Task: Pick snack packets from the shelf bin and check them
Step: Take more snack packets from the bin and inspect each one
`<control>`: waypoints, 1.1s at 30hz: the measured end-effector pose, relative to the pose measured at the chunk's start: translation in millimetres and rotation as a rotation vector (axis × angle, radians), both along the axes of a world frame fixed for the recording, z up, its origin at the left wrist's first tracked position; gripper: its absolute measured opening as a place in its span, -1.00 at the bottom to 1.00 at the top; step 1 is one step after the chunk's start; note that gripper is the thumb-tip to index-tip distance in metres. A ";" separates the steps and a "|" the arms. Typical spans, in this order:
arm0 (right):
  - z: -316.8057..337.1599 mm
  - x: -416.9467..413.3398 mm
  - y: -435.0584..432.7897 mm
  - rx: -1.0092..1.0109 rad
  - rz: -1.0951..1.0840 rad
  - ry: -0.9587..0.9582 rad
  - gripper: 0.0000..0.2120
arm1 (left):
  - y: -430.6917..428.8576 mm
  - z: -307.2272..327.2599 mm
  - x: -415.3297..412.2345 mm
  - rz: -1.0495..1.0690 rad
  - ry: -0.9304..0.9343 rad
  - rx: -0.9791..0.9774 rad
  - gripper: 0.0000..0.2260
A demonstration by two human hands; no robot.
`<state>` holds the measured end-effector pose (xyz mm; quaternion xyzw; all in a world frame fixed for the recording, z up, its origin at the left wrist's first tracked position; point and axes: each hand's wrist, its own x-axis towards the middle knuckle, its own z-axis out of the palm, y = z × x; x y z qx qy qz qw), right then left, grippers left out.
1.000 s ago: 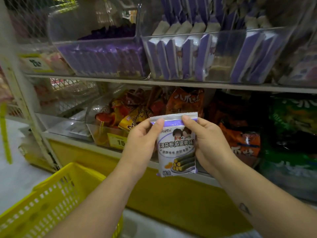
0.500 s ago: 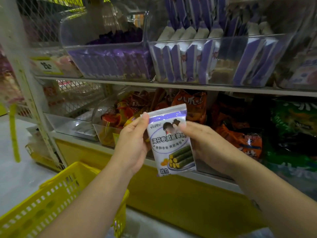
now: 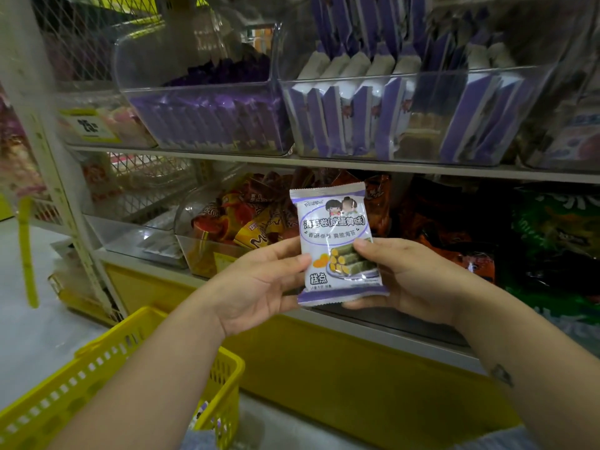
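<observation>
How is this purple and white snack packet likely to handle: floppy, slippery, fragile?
The snack packet probably weighs little: it stands upright though held only at its lower half by the left hand and right hand. Its glossy film looks somewhat slippery. The rolls pictured on it suggest brittle contents, so squeeze gently.

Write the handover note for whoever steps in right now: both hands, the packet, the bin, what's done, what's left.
Left hand: holds the snack packet at its lower left edge, thumb on the front.
Right hand: holds its lower right edge, thumb on the front.
Packet: upright, printed front toward the camera, held in front of the lower shelf.
Clear bin on the upper shelf: holds more purple and white packets of the same look.
Yellow basket: lower left, below the left arm.
Done: one packet in hand, front in view.
Left: its back is unseen; probably turn it, then check the packets in the bin.
</observation>
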<state>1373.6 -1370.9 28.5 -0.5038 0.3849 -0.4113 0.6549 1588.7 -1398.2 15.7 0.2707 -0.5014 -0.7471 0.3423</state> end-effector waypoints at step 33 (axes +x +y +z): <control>-2.4 21.1 0.6 -0.487 -0.405 0.006 -0.50 | 7.3 -0.7 -35.0 0.274 0.084 -0.426 -0.67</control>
